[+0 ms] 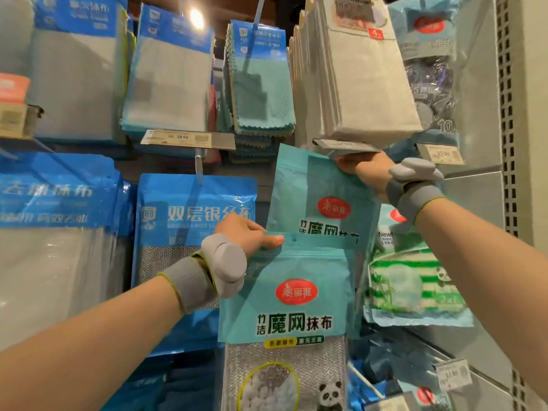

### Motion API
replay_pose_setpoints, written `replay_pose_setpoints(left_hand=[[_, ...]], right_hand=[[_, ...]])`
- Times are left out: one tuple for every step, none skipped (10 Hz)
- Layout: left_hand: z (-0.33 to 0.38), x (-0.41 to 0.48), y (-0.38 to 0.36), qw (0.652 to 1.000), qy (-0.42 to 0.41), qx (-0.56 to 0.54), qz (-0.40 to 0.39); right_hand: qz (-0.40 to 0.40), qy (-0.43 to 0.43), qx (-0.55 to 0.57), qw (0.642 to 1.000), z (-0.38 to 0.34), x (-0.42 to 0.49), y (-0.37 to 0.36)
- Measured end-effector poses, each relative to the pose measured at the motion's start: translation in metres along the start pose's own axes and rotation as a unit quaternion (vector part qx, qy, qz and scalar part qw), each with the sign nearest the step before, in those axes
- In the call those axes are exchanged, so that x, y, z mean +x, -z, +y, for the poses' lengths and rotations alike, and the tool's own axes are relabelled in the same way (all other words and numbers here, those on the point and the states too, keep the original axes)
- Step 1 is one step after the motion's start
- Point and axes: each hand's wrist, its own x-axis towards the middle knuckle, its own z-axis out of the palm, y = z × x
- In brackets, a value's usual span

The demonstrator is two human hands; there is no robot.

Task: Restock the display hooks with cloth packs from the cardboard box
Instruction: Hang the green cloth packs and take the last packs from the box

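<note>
Two teal cloth packs with red oval logos fill the centre. My left hand point(247, 234) pinches the top edge of the nearer teal pack point(292, 295), close to its hang hole. Behind and above it, a second teal pack point(314, 191) tilts to the right. My right hand point(360, 169) grips that pack's upper right corner, just under a price tag holder point(344, 145). Both wrists wear grey bands. The hook behind the packs is hidden. No cardboard box is in view.
Blue cloth packs point(192, 232) hang at the left on hooks with a price tag point(184, 137) above. White cloths point(358, 78) and teal cloths point(261, 84) hang on the upper row. A green striped sponge pack point(412, 280) hangs at right beside a perforated upright point(508, 114).
</note>
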Motion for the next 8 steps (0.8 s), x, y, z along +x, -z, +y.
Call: replay_pose_setpoints(left_hand=[[0.001,0.001,-0.002,1.000,-0.006,0.009,0.000],[0.002,0.003,-0.006,1.000,-0.015,0.015,0.002],[0.001,0.005,-0.007,1.000,-0.015,0.014,-0.002],[-0.005,0.008,-0.005,1.000,-0.003,0.024,0.003],[-0.010,0.011,-0.004,0.999,0.004,0.045,-0.006],[-0.012,0.014,-0.006,0.998,0.002,0.058,-0.015],[-0.014,0.016,-0.011,0.997,0.000,0.075,-0.013],[-0.014,0.018,-0.011,0.997,0.012,0.075,-0.008]], right_hand=[[-0.015,-0.003,-0.023,1.000,-0.005,0.006,0.001],[-0.075,0.004,-0.142,0.987,-0.004,0.001,-0.005],[-0.053,0.032,-0.199,0.978,0.011,-0.005,-0.013],[0.132,0.024,-0.267,0.954,0.028,-0.021,-0.031],[0.125,0.117,-0.197,0.965,0.049,-0.051,-0.046],[-0.077,0.076,-0.121,0.987,0.059,-0.066,-0.060],[0.228,0.107,-0.671,0.697,0.073,-0.030,-0.054],[-0.123,0.056,-0.251,0.959,0.092,-0.036,-0.071]])
